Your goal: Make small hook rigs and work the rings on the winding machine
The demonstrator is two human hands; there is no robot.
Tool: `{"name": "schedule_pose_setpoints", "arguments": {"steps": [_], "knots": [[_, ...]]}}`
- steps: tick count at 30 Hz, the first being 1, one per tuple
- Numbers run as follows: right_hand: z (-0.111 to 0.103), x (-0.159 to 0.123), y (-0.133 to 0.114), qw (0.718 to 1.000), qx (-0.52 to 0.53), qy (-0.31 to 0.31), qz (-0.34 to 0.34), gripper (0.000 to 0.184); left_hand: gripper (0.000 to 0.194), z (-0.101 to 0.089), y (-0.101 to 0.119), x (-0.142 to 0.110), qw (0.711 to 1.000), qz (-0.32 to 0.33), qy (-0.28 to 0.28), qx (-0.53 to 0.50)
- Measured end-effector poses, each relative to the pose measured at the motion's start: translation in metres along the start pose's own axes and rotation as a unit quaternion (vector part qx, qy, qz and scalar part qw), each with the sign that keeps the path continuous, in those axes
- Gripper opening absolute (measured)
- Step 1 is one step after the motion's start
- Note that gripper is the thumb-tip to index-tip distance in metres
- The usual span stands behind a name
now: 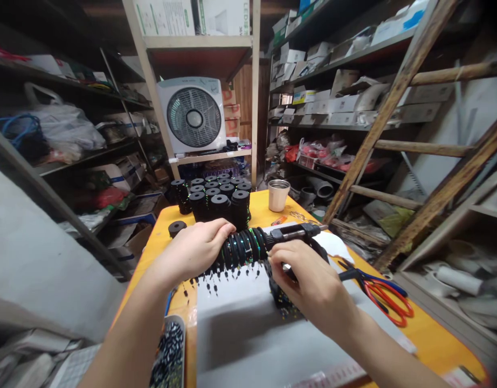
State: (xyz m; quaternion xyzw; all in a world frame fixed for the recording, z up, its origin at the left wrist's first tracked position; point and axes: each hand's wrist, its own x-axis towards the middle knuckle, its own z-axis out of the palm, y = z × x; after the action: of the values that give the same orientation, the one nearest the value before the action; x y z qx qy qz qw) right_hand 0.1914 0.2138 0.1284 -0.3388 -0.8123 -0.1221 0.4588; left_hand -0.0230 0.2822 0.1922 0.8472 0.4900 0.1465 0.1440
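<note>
A black roll wound with many dark cords or bracelets (242, 248), with small green glints and beaded ends dangling beneath, lies level above the table. My left hand (202, 245) is closed over its left part. The roll's right end meets a black holder with a metal rod (295, 233). Just below that end, my right hand (303, 267) pinches its thumb and fingers together. What they hold is too small to make out. More dark beaded strands (283, 304) hang partly hidden under the right hand.
Several black rolls (220, 200) stand at the table's back, near a white cup (278, 196). Orange-handled scissors (388, 302) and pliers lie right. A tray of dark beads (170, 345) sits front left. White paper (232, 328) covers the yellow table (151, 275). A wooden ladder (378, 145) leans right.
</note>
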Motion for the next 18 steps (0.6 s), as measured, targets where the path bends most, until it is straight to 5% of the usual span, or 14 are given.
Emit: {"name": "schedule_pose_setpoints", "arguments": {"steps": [9,18], "knots": [[0.004,0.023,-0.009,0.999,-0.039,-0.012,-0.002,0.017,0.047,0.000,0.000,-0.001,1.000,0.010,0.014,-0.006],[-0.010,0.036,0.001,0.975,-0.115,-0.150,-0.117,0.019,0.047,0.001,0.000,-0.002,0.999,0.011,0.021,-0.027]]}}
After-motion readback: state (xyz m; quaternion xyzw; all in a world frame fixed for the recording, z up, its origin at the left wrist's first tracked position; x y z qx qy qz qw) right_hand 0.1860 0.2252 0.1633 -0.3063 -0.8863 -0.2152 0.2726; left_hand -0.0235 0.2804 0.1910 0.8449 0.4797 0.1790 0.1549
